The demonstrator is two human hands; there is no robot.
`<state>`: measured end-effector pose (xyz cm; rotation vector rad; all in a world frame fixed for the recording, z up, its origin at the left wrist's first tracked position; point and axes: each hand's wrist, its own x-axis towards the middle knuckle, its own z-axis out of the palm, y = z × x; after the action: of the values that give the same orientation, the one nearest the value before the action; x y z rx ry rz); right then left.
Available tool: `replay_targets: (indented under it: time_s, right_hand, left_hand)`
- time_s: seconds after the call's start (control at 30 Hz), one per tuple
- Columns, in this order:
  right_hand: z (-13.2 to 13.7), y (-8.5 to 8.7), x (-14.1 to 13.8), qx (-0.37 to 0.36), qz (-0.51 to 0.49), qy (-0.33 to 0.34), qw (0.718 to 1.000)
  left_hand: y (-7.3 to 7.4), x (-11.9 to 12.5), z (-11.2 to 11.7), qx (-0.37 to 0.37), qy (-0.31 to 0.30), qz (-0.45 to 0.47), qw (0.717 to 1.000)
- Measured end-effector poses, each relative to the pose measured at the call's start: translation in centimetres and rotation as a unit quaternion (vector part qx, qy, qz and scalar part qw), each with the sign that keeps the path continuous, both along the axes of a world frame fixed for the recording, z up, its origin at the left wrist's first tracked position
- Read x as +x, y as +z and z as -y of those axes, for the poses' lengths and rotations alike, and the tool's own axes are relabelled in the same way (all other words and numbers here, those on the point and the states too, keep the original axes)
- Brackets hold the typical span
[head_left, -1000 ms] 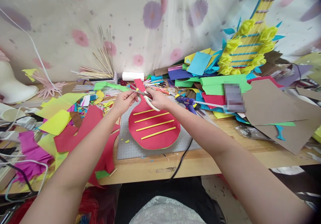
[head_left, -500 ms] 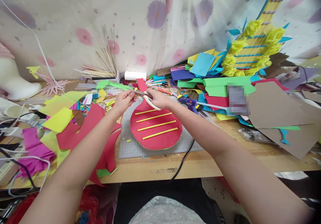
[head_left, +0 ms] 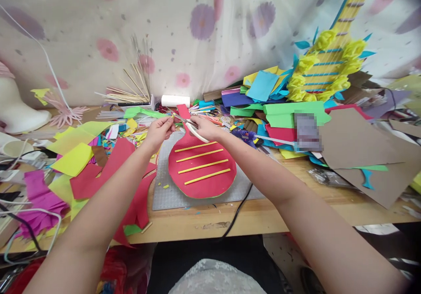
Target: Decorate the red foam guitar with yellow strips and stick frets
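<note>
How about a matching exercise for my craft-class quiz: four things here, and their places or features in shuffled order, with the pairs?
1. White-handled scissors
2. Red guitar-shaped piece
3. Glue gun
4. Yellow guitar

A. Dark blue body
B. Lying over the grey mat
C. Edged with yellow flowers
D. In the right hand

Right pairs: 1-D, 2-B, 3-A, 4-C

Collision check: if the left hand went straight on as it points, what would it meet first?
Probably the scissors, held in the right hand; depth is unclear from this one view.
</note>
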<state>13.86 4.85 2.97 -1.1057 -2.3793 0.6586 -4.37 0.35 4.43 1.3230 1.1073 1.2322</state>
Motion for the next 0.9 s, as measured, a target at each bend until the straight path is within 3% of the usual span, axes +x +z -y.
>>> replay_targets:
  time_s: [0.1, 0.3, 0.63, 0.9]
  right_hand:
    - [0.1, -0.1, 0.3, -0.024, 0.0, -0.006, 1.0]
    - [0.2, 0.1, 1.1, 0.006, 0.011, -0.02, 1.0]
    - [1.2, 0.2, 1.9, -0.005, 0.032, -0.019, 0.999]
    - [2.2, 0.0, 1.3, 0.078, 0.108, -0.105, 0.985]
  left_hand:
    - [0.1, 0.4, -0.1, 0.001, 0.0, 0.002, 1.0]
    - [-0.2, 1.2, -0.2, -0.009, -0.011, 0.001, 1.0]
    - [-0.4, 1.4, 0.3, -0.022, -0.015, -0.029, 0.999]
    - [-0.3, 1.6, 0.4, -0.065, -0.006, -0.019, 0.998]
